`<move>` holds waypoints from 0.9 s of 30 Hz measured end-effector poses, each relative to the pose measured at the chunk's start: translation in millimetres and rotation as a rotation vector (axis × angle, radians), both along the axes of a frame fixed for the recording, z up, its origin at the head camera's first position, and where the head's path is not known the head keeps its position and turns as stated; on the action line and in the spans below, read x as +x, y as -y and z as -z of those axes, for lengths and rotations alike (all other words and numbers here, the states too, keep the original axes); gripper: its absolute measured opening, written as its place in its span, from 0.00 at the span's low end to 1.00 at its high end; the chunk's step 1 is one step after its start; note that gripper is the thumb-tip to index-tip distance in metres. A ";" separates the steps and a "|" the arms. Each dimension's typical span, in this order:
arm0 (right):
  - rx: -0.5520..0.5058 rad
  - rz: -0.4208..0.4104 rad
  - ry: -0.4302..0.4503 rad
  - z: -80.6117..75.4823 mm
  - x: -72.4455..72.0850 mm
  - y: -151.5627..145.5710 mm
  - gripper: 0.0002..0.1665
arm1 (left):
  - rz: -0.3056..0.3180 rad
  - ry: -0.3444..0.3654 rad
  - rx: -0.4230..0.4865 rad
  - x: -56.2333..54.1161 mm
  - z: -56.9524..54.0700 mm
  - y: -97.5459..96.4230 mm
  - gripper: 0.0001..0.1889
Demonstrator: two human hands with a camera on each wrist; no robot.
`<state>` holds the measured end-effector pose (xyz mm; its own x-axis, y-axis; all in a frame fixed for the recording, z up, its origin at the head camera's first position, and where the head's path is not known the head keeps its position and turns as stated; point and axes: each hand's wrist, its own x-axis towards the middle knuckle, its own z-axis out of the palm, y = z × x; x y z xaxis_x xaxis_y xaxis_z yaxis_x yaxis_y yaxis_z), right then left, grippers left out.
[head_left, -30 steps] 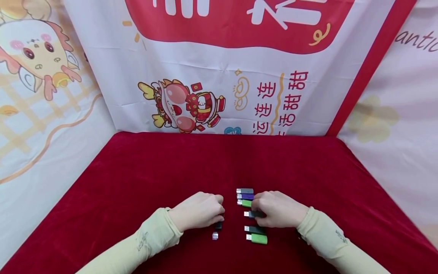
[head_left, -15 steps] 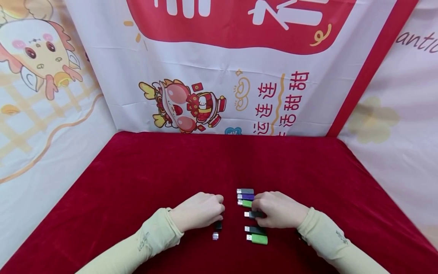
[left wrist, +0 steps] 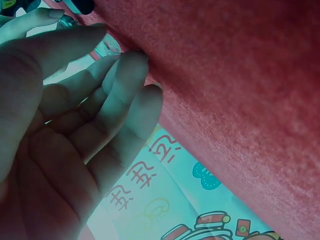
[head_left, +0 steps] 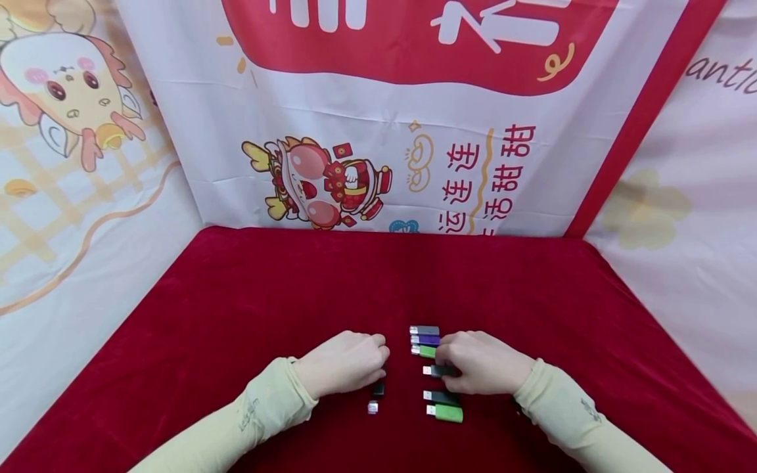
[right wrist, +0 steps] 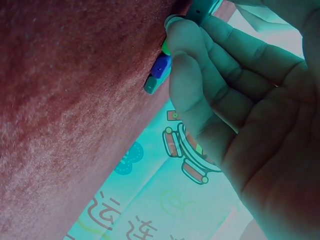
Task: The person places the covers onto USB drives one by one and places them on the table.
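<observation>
My left hand (head_left: 344, 363) rests on the red cloth with loosely bent fingers; the left wrist view shows no object gripped. Just below its fingertips are a black USB stick (head_left: 378, 389), partly covered by the hand, and a clear-ended stick (head_left: 372, 407). My right hand (head_left: 481, 362) lies beside the right-hand column, fingers relaxed, covering the end of a dark USB stick (head_left: 436, 371); whether it touches the stick I cannot tell. Above that stick lie grey (head_left: 426, 330), purple (head_left: 427, 339) and green (head_left: 424, 351) USB sticks. Below lie a black stick (head_left: 442, 397) and a green one (head_left: 446, 412).
Red velvet cloth (head_left: 307, 282) covers the table. A printed white fabric backdrop (head_left: 355, 112) rises behind it, with printed sheets to the left (head_left: 71, 197) and right (head_left: 698, 184). A small dark object (head_left: 519, 411) shows beside the right sleeve.
Both hands stay in place and the USB sticks keep their positions. Only the head view has shifted very slightly.
</observation>
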<state>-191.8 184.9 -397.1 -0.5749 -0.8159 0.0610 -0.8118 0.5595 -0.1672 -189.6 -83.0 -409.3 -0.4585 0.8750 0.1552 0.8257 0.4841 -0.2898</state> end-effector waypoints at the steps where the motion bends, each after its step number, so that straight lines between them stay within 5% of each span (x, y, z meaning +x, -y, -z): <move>1: -0.001 0.001 0.003 -0.5 0.0 0.0 0.05 | -0.001 0.009 0.006 -0.3 -0.8 -0.1 0.10; 14: -0.027 0.011 0.015 -3.2 2.2 1.6 0.06 | -0.002 0.096 0.093 -3.5 -6.8 2.7 0.11; 27: -0.069 0.009 -0.031 -4.1 4.1 5.0 0.06 | 0.032 0.027 0.170 -4.2 -8.5 2.3 0.11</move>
<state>-187.7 179.9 -393.0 -0.5793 -0.8038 0.1352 -0.8121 0.5549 -0.1803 -193.8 -85.3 -400.8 -0.4366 0.8515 0.2903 0.8479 0.4974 -0.1836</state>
